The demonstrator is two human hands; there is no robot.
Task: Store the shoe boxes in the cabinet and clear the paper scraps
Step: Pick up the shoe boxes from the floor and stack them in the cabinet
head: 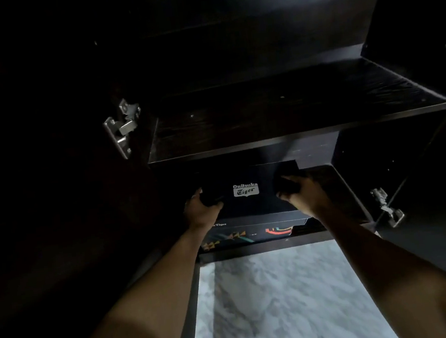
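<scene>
A black shoe box [250, 207] with a white Tiger logo on its lid sits on the bottom shelf [332, 185] of a dark wooden cabinet, its coloured front side facing me. My left hand [201, 207] grips the lid's left edge, thumb on top. On the lid's right edge my right hand [299, 194] holds on with curled fingers. No paper scraps are in sight.
An upper shelf [292, 107] juts out just above the box. Both cabinet doors stand open, with metal hinges at left [122, 126] and right [386, 206]. White marble floor [283, 299] lies below, between my forearms.
</scene>
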